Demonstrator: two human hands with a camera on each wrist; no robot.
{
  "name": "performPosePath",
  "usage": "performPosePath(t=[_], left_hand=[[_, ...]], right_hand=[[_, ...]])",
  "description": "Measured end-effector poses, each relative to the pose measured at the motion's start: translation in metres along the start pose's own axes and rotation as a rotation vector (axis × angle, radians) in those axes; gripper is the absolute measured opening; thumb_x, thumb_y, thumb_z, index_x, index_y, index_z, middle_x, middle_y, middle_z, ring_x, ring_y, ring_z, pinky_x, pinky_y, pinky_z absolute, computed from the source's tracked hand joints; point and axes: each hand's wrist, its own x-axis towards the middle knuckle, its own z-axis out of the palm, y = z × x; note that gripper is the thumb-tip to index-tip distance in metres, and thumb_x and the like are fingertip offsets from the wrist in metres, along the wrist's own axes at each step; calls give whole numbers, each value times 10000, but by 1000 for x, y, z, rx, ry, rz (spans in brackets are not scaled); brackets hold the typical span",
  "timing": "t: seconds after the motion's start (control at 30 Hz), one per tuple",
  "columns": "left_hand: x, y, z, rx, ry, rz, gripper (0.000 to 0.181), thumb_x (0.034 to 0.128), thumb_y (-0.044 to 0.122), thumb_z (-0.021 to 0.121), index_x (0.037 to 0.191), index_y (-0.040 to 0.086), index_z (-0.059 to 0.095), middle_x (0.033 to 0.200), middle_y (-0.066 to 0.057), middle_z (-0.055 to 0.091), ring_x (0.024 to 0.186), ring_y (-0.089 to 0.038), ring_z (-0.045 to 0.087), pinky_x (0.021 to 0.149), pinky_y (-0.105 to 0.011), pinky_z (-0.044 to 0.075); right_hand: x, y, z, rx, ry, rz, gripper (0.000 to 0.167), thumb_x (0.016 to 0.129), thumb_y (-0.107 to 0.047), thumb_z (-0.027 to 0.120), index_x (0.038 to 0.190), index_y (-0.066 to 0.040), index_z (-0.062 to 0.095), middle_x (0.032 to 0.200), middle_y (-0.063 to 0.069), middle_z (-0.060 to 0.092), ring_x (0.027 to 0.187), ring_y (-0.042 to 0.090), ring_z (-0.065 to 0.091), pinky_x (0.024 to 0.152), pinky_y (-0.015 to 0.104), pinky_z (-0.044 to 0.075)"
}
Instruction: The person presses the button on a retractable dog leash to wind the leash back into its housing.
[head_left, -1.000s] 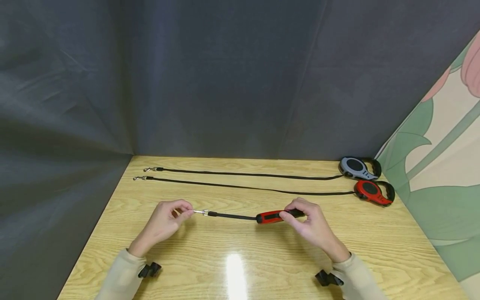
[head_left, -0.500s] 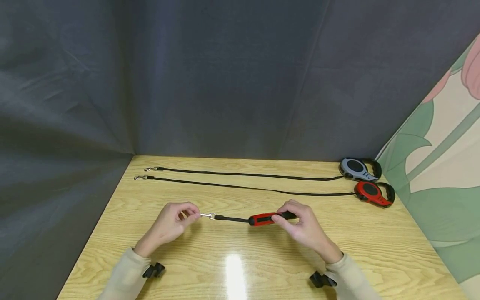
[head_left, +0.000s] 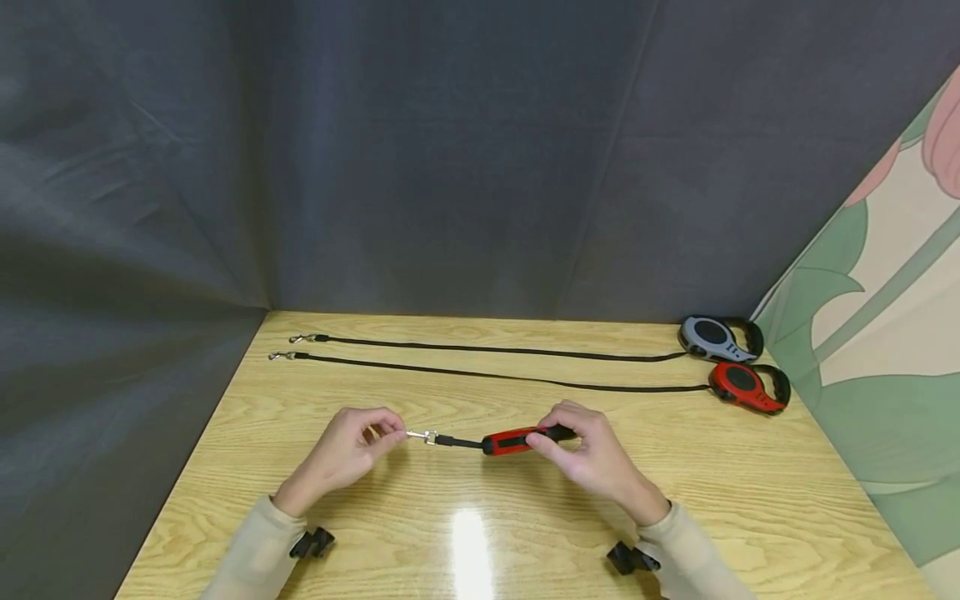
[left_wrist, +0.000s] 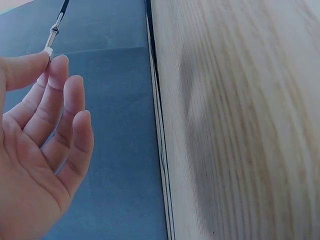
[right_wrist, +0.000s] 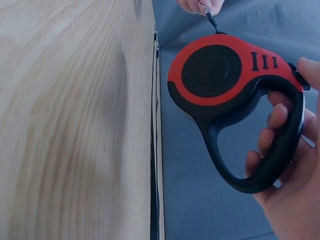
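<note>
In the head view the left hand (head_left: 347, 450) pinches the silver clip (head_left: 420, 436) between thumb and index finger. A short black strap (head_left: 459, 442) runs from the clip to a red and black leash reel (head_left: 507, 442). The right hand (head_left: 591, 454) grips that reel's black handle. The right wrist view shows the reel (right_wrist: 212, 70) from its flat side, fingers curled through the handle loop (right_wrist: 280, 160) and the thumb by the black button. In the left wrist view the clip (left_wrist: 50, 42) sits at the thumb and index fingertips, the other fingers loosely bent.
Behind the hands lie two leashes with straps stretched across the wooden table (head_left: 480, 492): a grey reel (head_left: 708, 332) and a red reel (head_left: 738, 379) at the right, their clips (head_left: 302, 338) at the left. A dark cloth (head_left: 465, 167) hangs behind the table.
Both hands have moved closer together, the right one leftward with the reel and the left one slightly rightward. Less strap shows between clip and reel.
</note>
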Motion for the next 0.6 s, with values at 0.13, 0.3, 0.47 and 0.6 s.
performPosePath(t=[0.13, 0.3, 0.47, 0.6], left_hand=[[0, 2, 0, -8, -2, 9, 87, 1001, 162, 726, 1003, 99, 786, 890, -40, 773, 793, -12, 636, 716, -241, 573], [0, 2, 2, -20, -4, 25, 96, 1007, 171, 720, 999, 100, 784, 885, -44, 771, 791, -12, 635, 708, -243, 571], [0, 3, 4, -18, -21, 19, 109, 1014, 186, 715, 999, 102, 782, 890, -39, 767, 796, -14, 631, 710, -241, 567], [0, 5, 5, -11, -31, 10, 109, 1014, 192, 716, 1004, 107, 784, 897, -32, 766, 805, -20, 632, 720, -244, 567]], right_hand=[[2, -2, 2, 3, -3, -12, 143, 905, -84, 822, 903, -211, 759, 852, -97, 696, 790, 31, 606, 721, 277, 531], [3, -3, 5, 8, -1, -25, 140, 901, -87, 827, 898, -208, 757, 847, -87, 695, 785, 31, 595, 691, 301, 532], [4, -4, 9, 15, -3, -27, 133, 907, -100, 827, 901, -214, 760, 841, -94, 696, 778, 31, 586, 676, 313, 524], [4, -5, 11, 33, -8, -32, 133, 914, -98, 821, 902, -214, 760, 834, -93, 691, 758, 32, 564, 646, 327, 514]])
